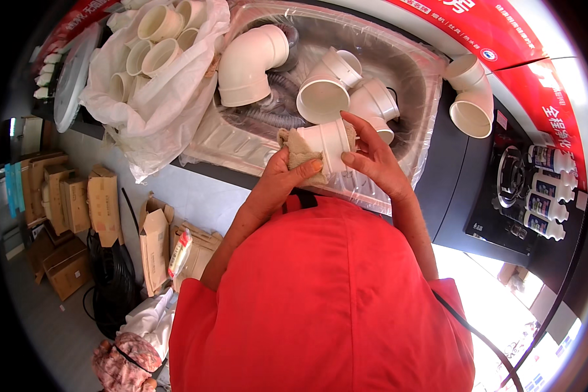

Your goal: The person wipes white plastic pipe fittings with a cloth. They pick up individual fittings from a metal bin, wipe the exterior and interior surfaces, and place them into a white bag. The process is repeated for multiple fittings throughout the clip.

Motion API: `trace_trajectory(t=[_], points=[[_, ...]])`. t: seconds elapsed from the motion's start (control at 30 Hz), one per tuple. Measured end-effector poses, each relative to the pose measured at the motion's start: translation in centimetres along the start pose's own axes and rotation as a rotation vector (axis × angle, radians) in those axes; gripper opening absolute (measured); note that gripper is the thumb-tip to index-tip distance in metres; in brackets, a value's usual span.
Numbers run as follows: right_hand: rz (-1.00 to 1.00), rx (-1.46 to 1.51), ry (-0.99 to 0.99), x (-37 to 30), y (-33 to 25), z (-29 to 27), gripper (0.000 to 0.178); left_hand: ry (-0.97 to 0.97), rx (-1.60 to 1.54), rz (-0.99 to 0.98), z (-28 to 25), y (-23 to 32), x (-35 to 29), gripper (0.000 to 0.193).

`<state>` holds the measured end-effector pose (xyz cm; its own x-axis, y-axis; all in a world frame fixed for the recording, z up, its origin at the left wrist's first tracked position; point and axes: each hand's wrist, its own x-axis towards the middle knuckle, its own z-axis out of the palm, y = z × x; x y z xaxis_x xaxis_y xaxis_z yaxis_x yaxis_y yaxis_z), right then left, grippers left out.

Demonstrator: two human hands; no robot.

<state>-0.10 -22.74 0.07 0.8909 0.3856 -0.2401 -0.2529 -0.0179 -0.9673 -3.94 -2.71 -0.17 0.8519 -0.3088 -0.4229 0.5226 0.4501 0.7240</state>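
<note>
Between my hands is a short white plastic pipe fitting [326, 145], above the near edge of the sink. My left hand [285, 178] grips its left end through a beige cloth [298, 151], with the thumb lying across the cloth. A bit of the cloth also shows at the fitting's right end. There my right hand [380, 164] pinches the rim between thumb and raised fingers. Beyond my hands, a large white elbow pipe [247, 68], a white branched fitting [325, 91] and a smaller white elbow [375, 104] lie in the sink.
The metal sink [422, 130] is wrapped in clear plastic film. To its left stands a white sack [114, 108] of pipe fittings. Another white elbow [472, 104] rests on the dark counter [443, 171] at right, beyond it several white bottles [546, 183]. Cardboard boxes [68, 268] stand at lower left.
</note>
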Motion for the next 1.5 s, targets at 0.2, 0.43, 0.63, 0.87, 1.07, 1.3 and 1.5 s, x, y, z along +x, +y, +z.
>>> trace_trajectory(t=[0.2, 0.43, 0.63, 0.87, 1.07, 1.3, 1.5], points=[[0.225, 0.04, 0.076, 0.5, -0.3, -0.5, 0.066, -0.044, 0.169, 0.036, 0.8, 0.5, -0.4, 0.044], [-0.024, 0.094, -0.041, 0.0, 0.1, -0.4, 0.086, 0.002, -0.132, 0.017, -0.2, 0.4, -0.1, 0.043], [-0.123, 0.195, -0.06, 0.3, 0.9, 1.2, 0.1, -0.082, -0.508, 0.041, -1.1, -0.3, 0.6, 0.043], [-0.026, 0.344, 0.012, 0.1, 0.9, 1.5, 0.09, -0.142, -0.453, 0.003, -1.1, -0.4, 0.2, 0.043], [-0.065, 0.391, 0.096, 0.2, -0.5, 1.2, 0.082, -0.14, -0.43, 0.045, 0.1, 0.0, 0.4, 0.037], [-0.173, 0.431, 0.277, 0.2, -0.6, 0.1, 0.072, -0.13, -0.342, 0.07, 0.4, 0.5, 0.6, 0.035], [-0.258, 0.156, 0.49, -0.3, -2.9, -5.7, 0.087, -0.057, -0.389, 0.04, -0.8, 0.2, 0.2, 0.034]])
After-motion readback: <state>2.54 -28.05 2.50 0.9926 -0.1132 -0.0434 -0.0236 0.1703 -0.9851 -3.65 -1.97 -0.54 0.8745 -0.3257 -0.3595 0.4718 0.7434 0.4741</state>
